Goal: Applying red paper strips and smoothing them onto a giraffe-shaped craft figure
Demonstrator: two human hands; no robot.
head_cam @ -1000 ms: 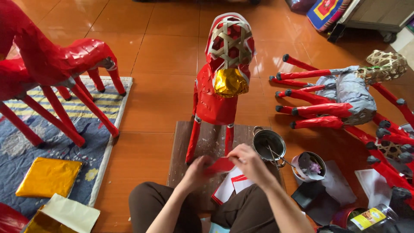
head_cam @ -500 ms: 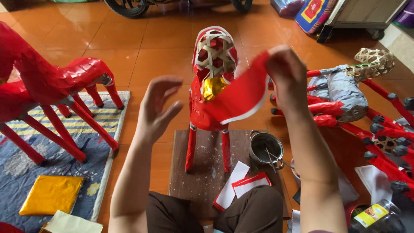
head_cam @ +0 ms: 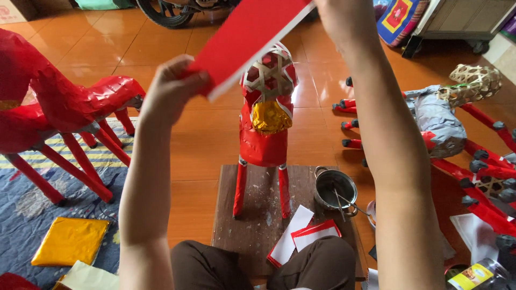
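– Where's the sheet?
– I see both hands, left hand (head_cam: 171,88) and right hand (head_cam: 341,19), pinching the red paper sheet (head_cam: 248,37) taut above the horse frame (head_cam: 266,123).
– Next?
– Probably lowering it squarely onto the bare woven head.

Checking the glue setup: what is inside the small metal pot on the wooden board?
A thin stick or brush handle leans inside the metal pot, which sits on the wooden board right of the red figure. The contents below are too dark to tell.
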